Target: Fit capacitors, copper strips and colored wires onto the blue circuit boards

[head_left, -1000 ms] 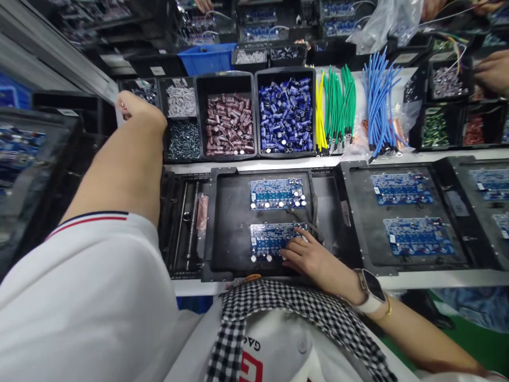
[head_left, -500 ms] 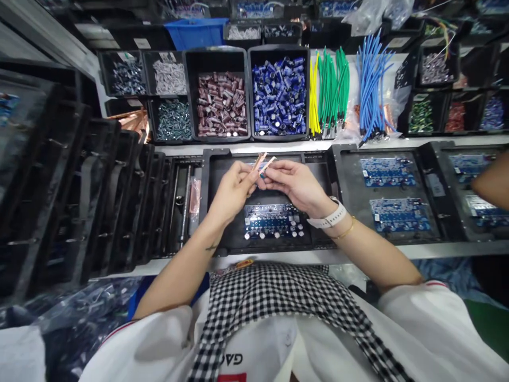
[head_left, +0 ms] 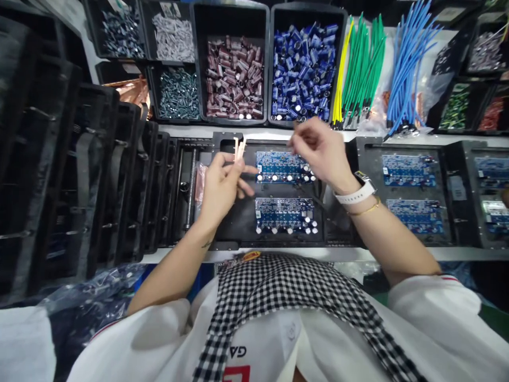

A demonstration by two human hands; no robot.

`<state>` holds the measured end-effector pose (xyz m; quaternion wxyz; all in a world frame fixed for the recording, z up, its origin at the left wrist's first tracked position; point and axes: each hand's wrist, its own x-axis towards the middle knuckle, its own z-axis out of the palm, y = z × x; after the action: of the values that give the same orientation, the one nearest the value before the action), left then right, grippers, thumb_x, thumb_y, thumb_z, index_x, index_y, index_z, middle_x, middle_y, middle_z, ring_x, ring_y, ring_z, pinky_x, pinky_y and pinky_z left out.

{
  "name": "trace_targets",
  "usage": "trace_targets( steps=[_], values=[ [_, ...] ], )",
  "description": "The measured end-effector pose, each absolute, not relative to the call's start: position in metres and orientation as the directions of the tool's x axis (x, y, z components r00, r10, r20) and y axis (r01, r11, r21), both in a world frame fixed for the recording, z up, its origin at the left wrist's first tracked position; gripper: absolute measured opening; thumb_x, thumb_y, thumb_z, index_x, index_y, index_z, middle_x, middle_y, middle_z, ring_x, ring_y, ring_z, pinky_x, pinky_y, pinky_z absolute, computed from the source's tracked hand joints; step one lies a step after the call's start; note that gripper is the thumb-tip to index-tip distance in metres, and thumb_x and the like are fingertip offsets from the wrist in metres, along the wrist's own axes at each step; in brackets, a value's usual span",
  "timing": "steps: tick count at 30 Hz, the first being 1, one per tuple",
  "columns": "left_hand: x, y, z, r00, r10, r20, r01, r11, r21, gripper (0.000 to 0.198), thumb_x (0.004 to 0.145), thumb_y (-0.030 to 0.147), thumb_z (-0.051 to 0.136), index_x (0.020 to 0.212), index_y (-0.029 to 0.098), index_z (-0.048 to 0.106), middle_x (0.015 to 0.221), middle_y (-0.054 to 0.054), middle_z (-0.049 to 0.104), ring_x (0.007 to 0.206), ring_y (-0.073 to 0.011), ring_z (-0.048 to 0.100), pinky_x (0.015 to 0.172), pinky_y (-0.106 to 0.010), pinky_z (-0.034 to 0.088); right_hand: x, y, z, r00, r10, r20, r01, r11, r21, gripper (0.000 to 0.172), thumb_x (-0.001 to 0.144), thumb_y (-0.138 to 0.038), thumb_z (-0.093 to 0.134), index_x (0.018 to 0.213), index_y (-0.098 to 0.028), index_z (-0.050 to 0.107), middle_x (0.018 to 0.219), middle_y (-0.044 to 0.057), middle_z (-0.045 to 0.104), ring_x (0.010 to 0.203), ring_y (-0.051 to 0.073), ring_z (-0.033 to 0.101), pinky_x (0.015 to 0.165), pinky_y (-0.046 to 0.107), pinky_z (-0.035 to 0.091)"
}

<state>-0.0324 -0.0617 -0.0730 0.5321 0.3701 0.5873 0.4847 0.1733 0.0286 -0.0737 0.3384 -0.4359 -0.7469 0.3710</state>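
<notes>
My left hand (head_left: 222, 185) pinches a few thin copper-coloured strips (head_left: 239, 149) between thumb and fingers, their ends pointing up and away. Its other fingers are spread beside the upper blue circuit board (head_left: 280, 167). My right hand (head_left: 322, 151) hovers over that board's right end, near the bin of blue capacitors (head_left: 304, 71). Its fingers are curled together and somewhat blurred; whatever is at the fingertips is too small to make out. A lower circuit board (head_left: 284, 215) lies in the same black tray (head_left: 234, 228), with round silver-topped parts along its near and right edges.
Bins of brown capacitors (head_left: 234, 79), white parts (head_left: 174, 38) and small dark green parts (head_left: 178, 94) line the back. Green wires (head_left: 365, 69) and blue wires (head_left: 409, 69) lie right of them. Black trays (head_left: 95, 159) stand stacked on the left. Another tray holds blue boards (head_left: 409, 171).
My hands have parted: the left moved left with the copper strips, the right moved right and up toward the capacitor bins. The upper board is now uncovered. The view has shifted.
</notes>
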Motion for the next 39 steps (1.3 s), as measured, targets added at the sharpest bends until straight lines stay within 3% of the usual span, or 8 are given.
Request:
trace_targets(
  steps=[4,15,20,23,26,30,34,39],
  values=[
    [-0.047,-0.064,-0.080,-0.146,0.951,-0.271,-0.009,0.273,0.962,0.014,0.092,0.035,0.062,0.094,0.023,0.055,0.065,0.003,0.061,0.039,-0.0061,0.032,0.040,-0.023,0.018,0.167,0.042,-0.101,-0.655,0.749,0.098,0.593,0.590,-0.547,0.020,0.097,-0.024,0.054,0.098,-0.016,0.073,0.095,0.008,0.064,0.088,0.019,0.059,0.086,0.036,0.048],
    [-0.053,-0.065,-0.100,-0.126,0.938,-0.322,0.055,0.331,0.942,0.014,0.094,0.035,0.059,0.094,0.022,0.054,0.073,0.000,0.066,0.049,-0.0090,0.041,0.045,-0.023,0.021,0.154,0.037,-0.132,-0.712,0.698,0.074,0.658,0.700,-0.278,0.031,0.101,-0.023,0.042,0.104,-0.020,0.073,0.090,0.008,0.064,0.093,0.024,0.053,0.081,0.037,0.043],
    [-0.048,-0.071,-0.103,-0.124,0.937,-0.327,-0.009,0.328,0.944,0.024,0.096,0.039,0.057,0.091,0.021,0.042,0.078,-0.002,0.071,0.047,-0.0078,0.042,0.045,-0.020,0.025,0.155,0.037,-0.122,-0.691,0.720,0.068,0.663,0.668,-0.337,0.026,0.098,-0.021,0.050,0.094,-0.020,0.075,0.100,0.009,0.063,0.102,0.026,0.053,0.088,0.043,0.043],
    [-0.038,-0.074,-0.102,-0.100,0.959,-0.265,-0.120,0.253,0.960,0.031,0.097,0.044,0.056,0.089,0.021,0.037,0.078,-0.003,0.072,0.048,-0.0072,0.044,0.045,-0.018,0.030,0.149,0.029,-0.105,-0.639,0.764,0.087,0.550,0.533,-0.643,0.014,0.091,-0.031,0.066,0.098,-0.022,0.075,0.110,0.009,0.062,0.108,0.026,0.055,0.096,0.047,0.044],
    [-0.026,-0.074,-0.100,-0.051,0.967,-0.250,-0.223,0.233,0.947,0.035,0.095,0.050,0.057,0.090,0.021,0.037,0.078,-0.002,0.071,0.052,-0.0086,0.054,0.046,-0.018,0.038,0.141,0.014,-0.085,-0.587,0.808,0.037,0.223,0.206,-0.953,0.022,0.088,-0.043,0.069,0.094,-0.022,0.070,0.121,0.006,0.062,0.110,0.021,0.061,0.095,0.040,0.050],
    [-0.027,-0.073,-0.099,-0.106,0.945,-0.311,-0.228,0.281,0.932,0.036,0.093,0.051,0.059,0.093,0.022,0.038,0.083,-0.002,0.071,0.056,-0.0116,0.065,0.046,-0.019,0.045,0.145,0.006,-0.076,-0.480,0.876,0.048,0.128,0.124,-0.984,0.024,0.100,-0.045,0.050,0.096,-0.025,0.064,0.105,0.002,0.066,0.091,0.015,0.066,0.083,0.034,0.054],
    [-0.039,-0.077,-0.106,-0.165,0.941,-0.294,-0.078,0.285,0.955,0.027,0.094,0.044,0.060,0.094,0.019,0.052,0.065,0.003,0.061,0.037,-0.0048,0.041,0.035,-0.016,0.023,0.160,0.011,-0.096,-0.589,0.797,0.131,0.527,0.502,-0.686,0.019,0.098,-0.029,0.054,0.099,-0.020,0.070,0.092,0.006,0.062,0.083,0.019,0.058,0.077,0.036,0.048],
    [-0.044,-0.088,-0.113,-0.157,0.959,-0.237,0.055,0.248,0.967,0.022,0.096,0.041,0.056,0.098,0.019,0.060,0.064,0.004,0.054,0.044,-0.0054,0.036,0.040,-0.017,0.022,0.162,0.009,-0.124,-0.690,0.712,0.132,0.623,0.677,-0.392,0.028,0.100,-0.018,0.044,0.100,-0.018,0.072,0.095,0.009,0.063,0.088,0.022,0.054,0.078,0.036,0.042]
  ],
)
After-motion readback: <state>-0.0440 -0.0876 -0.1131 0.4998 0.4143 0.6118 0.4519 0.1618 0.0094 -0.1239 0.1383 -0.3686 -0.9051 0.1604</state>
